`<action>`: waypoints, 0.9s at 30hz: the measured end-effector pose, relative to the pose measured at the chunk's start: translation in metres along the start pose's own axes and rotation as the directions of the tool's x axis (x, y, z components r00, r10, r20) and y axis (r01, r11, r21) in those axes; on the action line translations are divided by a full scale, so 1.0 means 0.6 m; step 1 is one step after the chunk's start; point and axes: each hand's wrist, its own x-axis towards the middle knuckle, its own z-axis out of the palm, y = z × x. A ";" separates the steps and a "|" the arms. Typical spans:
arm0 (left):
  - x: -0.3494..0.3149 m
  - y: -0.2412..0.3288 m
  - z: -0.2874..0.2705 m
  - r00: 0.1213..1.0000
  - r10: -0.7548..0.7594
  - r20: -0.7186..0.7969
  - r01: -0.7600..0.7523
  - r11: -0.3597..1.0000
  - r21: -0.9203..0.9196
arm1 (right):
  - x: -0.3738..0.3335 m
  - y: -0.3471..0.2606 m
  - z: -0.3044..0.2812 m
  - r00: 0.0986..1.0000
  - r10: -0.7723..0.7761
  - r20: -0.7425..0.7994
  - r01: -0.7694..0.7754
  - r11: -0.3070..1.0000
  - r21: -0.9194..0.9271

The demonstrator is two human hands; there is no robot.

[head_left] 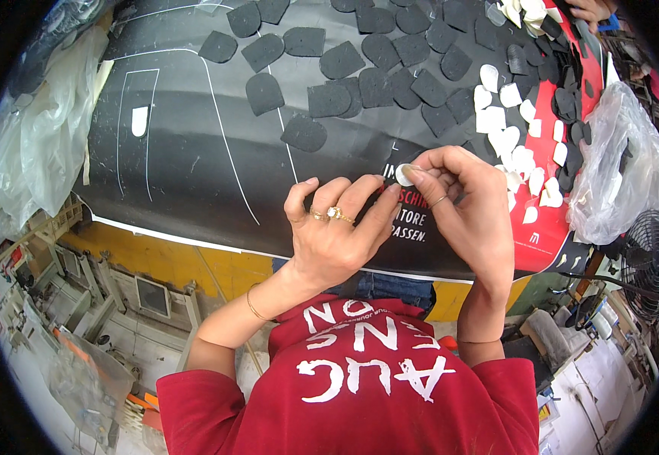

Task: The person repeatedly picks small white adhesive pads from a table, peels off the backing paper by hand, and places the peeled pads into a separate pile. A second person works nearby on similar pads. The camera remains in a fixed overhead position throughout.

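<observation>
Between thumb and forefinger, my right hand [466, 201] pinches a small white rounded patch [404, 175]. Close to its left edge come the bent fingertips of my left hand [337, 227], which wears rings. The left thumb is hidden, and what those fingers grip, if anything, is lost against the dark surface. Both hands are over a printed black sheet [178, 167] on the table. Beyond them lie scattered black, round-ended foam-like patches [341, 61]. To the right of my right hand are several loose white patches [523, 159] of similar shape.
Clear plastic bags [621, 144] lie at the right, with more plastic [49, 144] at the left edge. A black fan [646, 246] stands at the lower right. Another person's hand [591, 10] shows at the top right. One white patch [140, 121] lies apart at left.
</observation>
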 end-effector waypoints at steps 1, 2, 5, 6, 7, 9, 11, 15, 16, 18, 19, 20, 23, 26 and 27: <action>0.000 0.000 0.001 1.000 -0.005 -0.005 0.005 1.000 -0.006 | 0.000 -0.001 0.001 1.000 -0.002 -0.006 0.002 1.000 -0.004; 0.001 0.000 0.001 1.000 -0.009 -0.009 0.009 1.000 -0.012 | 0.000 -0.002 0.001 1.000 -0.004 -0.012 0.004 1.000 -0.008; 0.003 0.001 0.003 1.000 0.001 0.002 -0.001 1.000 -0.006 | 0.001 -0.002 -0.001 1.000 -0.008 0.005 0.008 1.000 -0.008; 0.004 0.001 0.003 1.000 0.008 0.009 -0.008 1.000 0.001 | 0.000 -0.002 -0.001 1.000 -0.009 0.003 0.009 1.000 -0.009; 0.004 0.002 0.002 1.000 0.005 0.021 -0.005 1.000 0.001 | 0.000 -0.002 0.000 1.000 -0.010 0.002 0.010 1.000 -0.011; 0.005 0.003 0.000 0.999 0.003 0.042 -0.003 1.000 0.002 | -0.003 -0.001 0.002 1.000 -0.016 -0.019 0.016 1.000 -0.004; 0.006 0.004 -0.002 0.998 0.000 0.061 0.000 1.000 0.006 | -0.008 -0.001 0.007 0.998 -0.028 -0.058 0.028 1.000 0.011; 0.007 0.003 -0.003 0.997 0.012 0.075 -0.015 0.999 0.031 | -0.018 0.001 0.016 0.983 -0.047 -0.177 0.035 0.997 -0.069; 0.007 0.003 -0.003 0.997 0.013 0.072 -0.016 0.999 0.036 | -0.019 0.002 0.018 0.981 -0.024 -0.193 0.013 0.998 -0.057; 0.007 0.002 -0.002 0.998 0.021 0.067 -0.024 0.999 0.038 | -0.021 0.004 0.023 0.974 0.006 -0.226 -0.020 0.998 -0.063; 0.007 0.002 -0.002 0.997 0.025 0.070 -0.028 0.999 0.039 | -0.020 0.005 0.027 0.971 0.009 -0.239 -0.029 0.996 -0.080; 0.007 0.002 -0.002 0.997 0.027 0.072 -0.030 0.999 0.043 | -0.019 0.006 0.030 0.968 0.011 -0.250 -0.036 0.995 -0.096; 0.007 0.001 -0.002 0.997 0.026 0.071 -0.030 0.998 0.047 | -0.016 0.008 0.036 0.956 -0.002 -0.293 -0.017 0.998 -0.064; 0.008 0.002 -0.002 0.996 0.025 0.080 -0.029 0.999 0.046 | -0.018 0.010 0.036 0.945 0.109 -0.307 -0.105 0.994 0.030; 0.009 0.002 -0.003 0.996 0.031 0.085 -0.035 0.998 0.050 | -0.019 0.011 0.036 0.941 0.126 -0.313 -0.112 0.992 0.064</action>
